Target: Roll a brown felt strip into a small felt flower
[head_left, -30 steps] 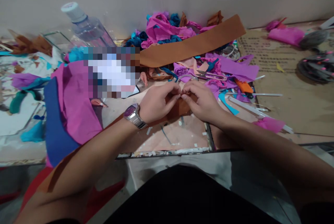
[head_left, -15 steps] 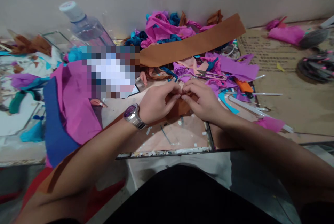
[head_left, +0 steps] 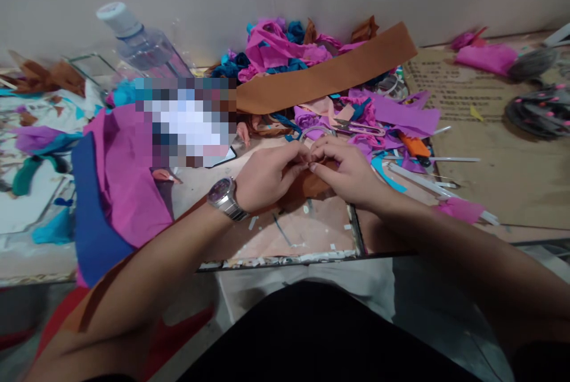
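Over the middle of the table, my left hand [head_left: 267, 175] and my right hand [head_left: 350, 173] meet with thumbs and fingertips pinched together. Between them they grip a piece of brown crepe paper [head_left: 314, 185], which hangs down below the fingers. The pinched edge itself is mostly covered by my fingertips. A metal watch [head_left: 226, 196] sits on my left wrist. Just beyond my hands lie scissors [head_left: 351, 128] among purple and pink scraps. A long brown paper strip [head_left: 325, 76] rests across the heap behind.
At the left stand a clear bottle [head_left: 149, 49] and, before it, pink paper [head_left: 129, 174] and blue paper [head_left: 95, 215]. A phone [head_left: 225, 157] is partly blurred. On the right are an orange cutter [head_left: 415, 145], white sticks [head_left: 439, 183], flattened cardboard [head_left: 499, 174] and a dark coil [head_left: 538, 114].
Both hands stay in nearly the same place, still pinching the brown crepe paper, with only a slight shift of the fingers. The whole view has moved very slightly.
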A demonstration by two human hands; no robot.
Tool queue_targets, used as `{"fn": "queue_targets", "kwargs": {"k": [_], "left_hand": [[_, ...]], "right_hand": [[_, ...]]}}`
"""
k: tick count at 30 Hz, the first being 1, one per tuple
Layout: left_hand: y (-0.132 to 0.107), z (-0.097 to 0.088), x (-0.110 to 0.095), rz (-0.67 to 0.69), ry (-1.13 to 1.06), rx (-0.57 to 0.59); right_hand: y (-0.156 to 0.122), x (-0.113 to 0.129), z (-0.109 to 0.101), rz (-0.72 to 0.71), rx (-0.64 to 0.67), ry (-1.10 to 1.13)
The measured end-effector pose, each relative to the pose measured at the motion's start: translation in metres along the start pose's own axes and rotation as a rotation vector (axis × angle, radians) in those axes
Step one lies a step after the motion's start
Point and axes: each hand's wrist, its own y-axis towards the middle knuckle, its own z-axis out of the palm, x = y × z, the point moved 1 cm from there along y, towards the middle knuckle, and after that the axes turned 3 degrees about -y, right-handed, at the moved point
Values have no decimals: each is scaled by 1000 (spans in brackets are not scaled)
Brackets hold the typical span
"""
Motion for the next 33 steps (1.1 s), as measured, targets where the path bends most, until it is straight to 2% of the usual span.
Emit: {"fn": "queue_targets", "kwargs": {"k": [6,9,17,20,23,26,30,33], "left_hand": [[-3,1,0,87,178,-20],[-3,1,-2,117,210,-27],[-3,2,-7,108,217,-17],[-3,2,-4,113,233,-16],[-3,0,2,61,207,0],[-2,-2,6,10,163,23],[0,-3,4,6,136,31],[1,-4,1,-24,24,37]], "right_hand": [[-2,4,-1,-52,-36,-73],[-1,6,-1,-35,-22,-61],[-1,1,7,96,77,77],[0,-3,7,199,115,151],[1,-5,5,267,103,188],[2,-5,2,213,71,123],[2,-4,1,150,66,55],[1,-5,1,119,77,36]]}}
